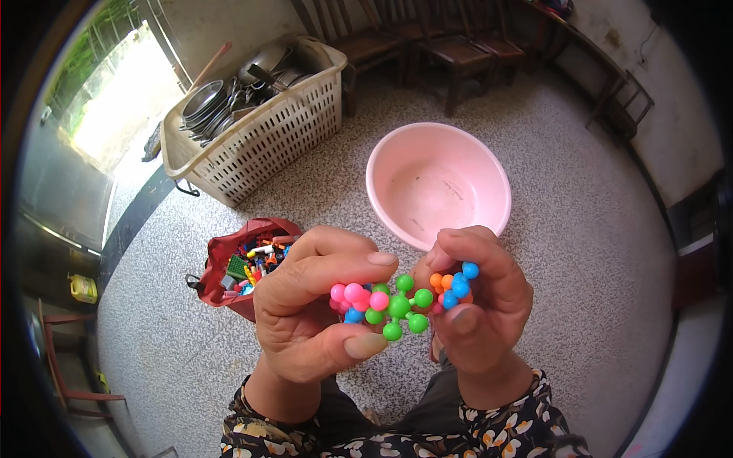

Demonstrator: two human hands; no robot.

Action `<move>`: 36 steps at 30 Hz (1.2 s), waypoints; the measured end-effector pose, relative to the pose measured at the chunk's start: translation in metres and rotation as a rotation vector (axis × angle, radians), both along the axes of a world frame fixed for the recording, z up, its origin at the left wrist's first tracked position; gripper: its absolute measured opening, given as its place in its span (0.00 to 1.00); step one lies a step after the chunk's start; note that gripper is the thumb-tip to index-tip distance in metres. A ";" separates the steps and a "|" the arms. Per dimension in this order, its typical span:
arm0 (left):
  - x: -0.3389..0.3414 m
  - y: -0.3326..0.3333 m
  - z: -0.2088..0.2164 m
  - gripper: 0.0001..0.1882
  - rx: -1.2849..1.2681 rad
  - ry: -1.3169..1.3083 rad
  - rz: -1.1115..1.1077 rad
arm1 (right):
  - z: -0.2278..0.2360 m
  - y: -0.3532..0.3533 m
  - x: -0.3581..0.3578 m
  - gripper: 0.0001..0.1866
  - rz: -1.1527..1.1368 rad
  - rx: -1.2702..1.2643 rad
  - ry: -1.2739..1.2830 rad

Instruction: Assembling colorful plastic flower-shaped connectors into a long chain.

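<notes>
Both my hands are raised in front of me, close together. My left hand [305, 305] grips a cluster of pink ball-ended toy pieces [351, 294] with some blue among them, between thumb and fingers. A green ball-ended toy piece [399, 307], its knobs spread out like a star, adjoins the pink cluster and points toward the right hand. Pinched in my right hand [489, 305] is a small cluster of blue and orange ball-ended pieces [460, 286]. Whether the green piece touches the right-hand cluster I cannot tell.
A pink basin [376, 187] stands on the speckled floor ahead. Left of it is a white slatted basket [263, 153] full of metal pans and bowls. A red bag [221, 252] of small colourful toy pieces lies behind my left hand. Wooden chairs [458, 49] line the far wall.
</notes>
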State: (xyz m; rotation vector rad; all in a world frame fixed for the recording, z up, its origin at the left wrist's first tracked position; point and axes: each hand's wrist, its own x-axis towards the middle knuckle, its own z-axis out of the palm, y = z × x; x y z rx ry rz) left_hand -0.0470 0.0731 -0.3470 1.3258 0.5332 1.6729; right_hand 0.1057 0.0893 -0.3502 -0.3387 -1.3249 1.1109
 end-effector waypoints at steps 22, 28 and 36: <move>0.004 0.005 0.002 0.21 0.092 0.205 0.097 | 0.000 0.001 0.003 0.18 -0.360 0.272 -0.220; 0.004 0.003 -0.001 0.21 0.057 0.094 0.132 | 0.005 -0.003 -0.001 0.17 -0.457 0.323 -0.310; 0.005 0.003 0.001 0.20 0.011 0.114 0.150 | 0.011 -0.005 0.004 0.19 -0.424 0.296 -0.396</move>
